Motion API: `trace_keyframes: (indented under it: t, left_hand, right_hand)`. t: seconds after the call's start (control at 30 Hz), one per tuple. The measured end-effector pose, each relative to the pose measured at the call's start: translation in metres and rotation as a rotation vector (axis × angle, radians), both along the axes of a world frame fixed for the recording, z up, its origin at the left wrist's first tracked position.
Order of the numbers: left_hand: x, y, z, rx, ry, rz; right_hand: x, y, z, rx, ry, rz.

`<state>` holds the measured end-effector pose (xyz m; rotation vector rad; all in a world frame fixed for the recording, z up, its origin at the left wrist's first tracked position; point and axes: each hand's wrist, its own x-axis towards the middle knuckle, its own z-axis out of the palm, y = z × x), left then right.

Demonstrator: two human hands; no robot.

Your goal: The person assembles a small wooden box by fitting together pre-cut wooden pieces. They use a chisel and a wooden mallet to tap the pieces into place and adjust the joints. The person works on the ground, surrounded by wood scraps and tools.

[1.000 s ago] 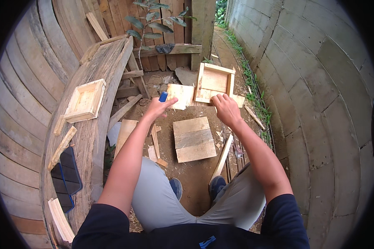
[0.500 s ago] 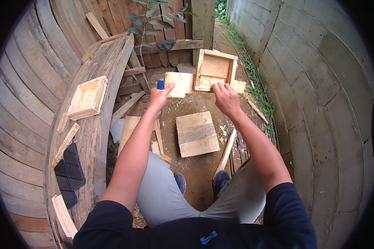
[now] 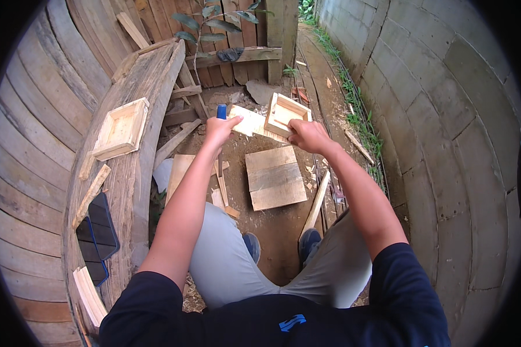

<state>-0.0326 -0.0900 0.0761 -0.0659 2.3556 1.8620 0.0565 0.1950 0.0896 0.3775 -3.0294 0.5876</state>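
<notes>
Setting: narrow dirt alley between a curved plank fence on the left and a grey block wall (image 3: 446,115) on the right, seen from above, knees and shoes at the bottom.
Left hand (image 3: 219,130): closed around a blue-handled tool (image 3: 220,111), its working end hidden below the fist.
Right hand (image 3: 308,135): gripping the near edge of a small open wooden box (image 3: 283,113), tilted up off the ground.
Box look: pale raw wood, square, shallow frame with a bottom, resting against a loose flat board (image 3: 248,120).
Progress: judged mid-assembly; frame looks joined, fastening seemingly unfinished.
Done piece: a similar finished-looking box (image 3: 121,128) set on the fence ledge at left.
Ground: square panel of joined planks (image 3: 275,177) between the forearms, thin slat (image 3: 316,199) just beside it, scraps near the left knee.
</notes>
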Motion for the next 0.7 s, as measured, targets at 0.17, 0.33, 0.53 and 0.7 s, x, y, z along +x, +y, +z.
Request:
trace_keyframes:
  t: [0.17,0.33,0.53,0.7]
  left_hand:
    - [-0.012,-0.001,-0.018,-0.074,0.023,-0.01]
    - [-0.015,0.003,-0.02,-0.022,-0.005,-0.047]
    - [-0.009,-0.008,-0.018,-0.07,-0.044,-0.002]
    - [0.003,-0.001,-0.004,-0.107,0.18,0.016]
  right_hand:
    - [-0.003,0.005,-0.008,-0.029,-0.08,-0.015]
    - [-0.007,0.013,-0.015,-0.031,-0.059,-0.001]
    - [-0.003,0.0,-0.01,0.038,0.094,0.04]
    - [-0.003,-0.005,-0.02,0.023,0.139,0.017]
